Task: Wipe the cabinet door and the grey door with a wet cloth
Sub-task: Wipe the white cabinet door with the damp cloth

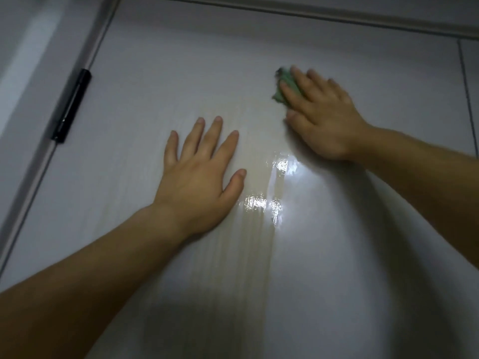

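grey door (145, 73) (streaked wet) bears green cloth (281, 89) and left hand (199, 174).

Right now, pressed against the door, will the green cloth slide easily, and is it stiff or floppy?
Probably floppy: the green cloth bunches unevenly under the right hand. Likely glides easily: the door looks glossy and wet-streaked.

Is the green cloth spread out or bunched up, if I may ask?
Bunched up: the green cloth is a small wad under the right hand.
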The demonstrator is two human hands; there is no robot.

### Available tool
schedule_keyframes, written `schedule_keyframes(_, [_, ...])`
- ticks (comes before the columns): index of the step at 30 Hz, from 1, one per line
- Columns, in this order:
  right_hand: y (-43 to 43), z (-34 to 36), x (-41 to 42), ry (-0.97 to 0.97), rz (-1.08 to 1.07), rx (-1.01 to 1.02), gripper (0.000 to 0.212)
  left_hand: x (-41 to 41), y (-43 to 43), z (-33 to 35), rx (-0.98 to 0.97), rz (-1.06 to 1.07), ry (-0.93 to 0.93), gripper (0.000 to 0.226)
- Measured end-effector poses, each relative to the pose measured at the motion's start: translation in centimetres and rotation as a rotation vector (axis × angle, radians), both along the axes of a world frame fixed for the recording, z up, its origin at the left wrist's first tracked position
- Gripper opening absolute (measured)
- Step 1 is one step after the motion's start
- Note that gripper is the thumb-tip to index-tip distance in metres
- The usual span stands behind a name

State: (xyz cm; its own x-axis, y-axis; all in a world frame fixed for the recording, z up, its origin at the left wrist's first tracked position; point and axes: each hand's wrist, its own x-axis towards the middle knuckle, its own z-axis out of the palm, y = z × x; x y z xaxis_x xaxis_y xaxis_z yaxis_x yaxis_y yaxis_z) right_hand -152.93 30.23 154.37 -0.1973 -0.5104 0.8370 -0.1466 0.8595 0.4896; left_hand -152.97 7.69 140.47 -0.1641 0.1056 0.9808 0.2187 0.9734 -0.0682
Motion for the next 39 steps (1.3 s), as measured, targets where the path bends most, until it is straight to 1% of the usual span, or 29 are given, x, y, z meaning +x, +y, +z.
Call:
schedule_keyframes(2, [-0.2, 2.1, -0.1, -0.017, 0.003, -0.125, 0.072, 0.4, -0.3, 0.2, -0.009, -0.006, -0.006, 0.070])
schedule_keyframes(3, [-0.9, 1.7, -0.2, -0.016, 0.009, -0.118, 0.074, 0.6, -0.6, 0.2, -0.006, -0.008, -0.007, 0.069])
schedule_keyframes(4, [-1.6, 0.6, -0.2, -0.021, 0.019, -0.069, 0.075, 0.8, -1.0, 0.1, 0.003, -0.008, -0.004, 0.069])
schedule_keyframes(6, [-2.9, -3.2, -0.1, -0.028, 0.048, 0.101, 0.078, 1.2, -2.3, -0.3, 0.045, 0.014, 0.010, 0.069])
schedule_keyframes(8, [-3.6, -6.8, -0.1, -0.015, 0.067, 0.252, 0.073, 1.4, -3.9, -0.8, 0.099, 0.055, 0.000, 0.070])
schedule_keyframes(10, [-3.6, -7.4, 0.1, -0.025, 0.078, 0.323, 0.070, 1.4, -5.5, -1.5, 0.129, 0.082, -0.034, 0.070])
schedule_keyframes(12, [-3.6, -5.5, -0.1, -0.027, 0.057, 0.283, 0.071, 1.2, -6.6, -2.0, 0.107, 0.095, -0.059, 0.070])
schedule_keyframes(13, [-3.9, -4.0, -0.2, -0.011, 0.047, 0.219, 0.073, 1.1, -6.9, -2.1, 0.093, 0.098, -0.066, 0.070])
schedule_keyframes(15, [-5.0, -1.2, -0.2, -0.007, 0.051, 0.029, 0.079, 1.1, -7.1, -2.0, 0.086, 0.086, -0.072, 0.071])
schedule_keyframes(16, [-5.9, -0.4, -0.1, -0.024, 0.057, -0.058, 0.080, 1.2, -7.1, -1.9, 0.089, 0.071, -0.071, 0.072])
schedule_keyframes(17, [-7.0, -0.5, 0.1, -0.042, 0.056, -0.100, 0.078, 1.3, -7.3, -1.8, 0.085, 0.052, -0.066, 0.071])
schedule_keyframes(18, [-8.3, -1.4, 0.3, -0.054, 0.053, -0.089, 0.077, 1.3, -7.6, -1.9, 0.072, 0.027, -0.059, 0.070])
schedule_keyframes(19, [-9.5, -3.0, 0.3, -0.048, 0.056, -0.027, 0.076, 1.3, -8.1, -2.1, 0.054, 0.002, -0.047, 0.069])
schedule_keyframes(21, [-11.3, -7.1, 0.4, -0.016, 0.065, 0.171, 0.073, 1.1, -9.8, -2.8, 0.024, -0.025, -0.012, 0.069])
schedule_keyframes(23, [-11.7, -8.2, 0.5, -0.035, 0.052, 0.306, 0.068, 0.8, -11.9, -3.7, 0.034, -0.010, 0.012, 0.069])
schedule_keyframes(24, [-11.8, -7.0, 0.5, -0.040, 0.039, 0.304, 0.068, 0.6, -12.9, -4.0, 0.051, 0.000, 0.013, 0.069])
schedule_keyframes(25, [-11.9, -5.3, 0.4, -0.034, 0.025, 0.247, 0.069, 0.4, -13.8, -4.3, 0.062, 0.005, 0.015, 0.068])
schedule_keyframes(28, [-12.7, -0.4, 0.3, -0.025, 0.021, -0.082, 0.076, -0.2, -15.4, -5.1, 0.051, -0.015, 0.027, 0.067])
schedule_keyframes(29, [-13.8, -0.4, 0.2, -0.026, 0.020, -0.137, 0.076, -0.4, -15.7, -5.3, 0.047, -0.029, 0.031, 0.067])
schedule_keyframes(30, [-15.0, -1.3, 0.2, -0.011, 0.019, -0.127, 0.075, -0.5, -15.8, -5.3, 0.043, -0.040, 0.034, 0.067])
schedule_keyframes(33, [-17.5, -6.2, 0.2, 0.014, 0.037, 0.120, 0.070, -0.6, -16.4, -5.3, 0.031, -0.060, 0.038, 0.068])
schedule_keyframes(35, [-17.1, -6.4, 0.5, -0.018, 0.020, 0.234, 0.069, -0.6, -16.6, -5.3, 0.021, -0.065, 0.035, 0.068])
schedule_keyframes(36, [-16.9, -5.2, 0.6, -0.019, 0.004, 0.236, 0.071, -0.6, -16.6, -5.2, 0.021, -0.065, 0.031, 0.068])
schedule_keyframes(37, [-16.8, -3.4, 0.5, -0.013, -0.013, 0.192, 0.074, -0.6, -16.6, -5.2, 0.025, -0.067, 0.026, 0.068])
schedule_keyframes(39, [-17.2, -0.1, 0.5, -0.034, -0.021, -0.007, 0.079, -0.5, -16.5, -5.2, 0.033, -0.074, 0.023, 0.068])
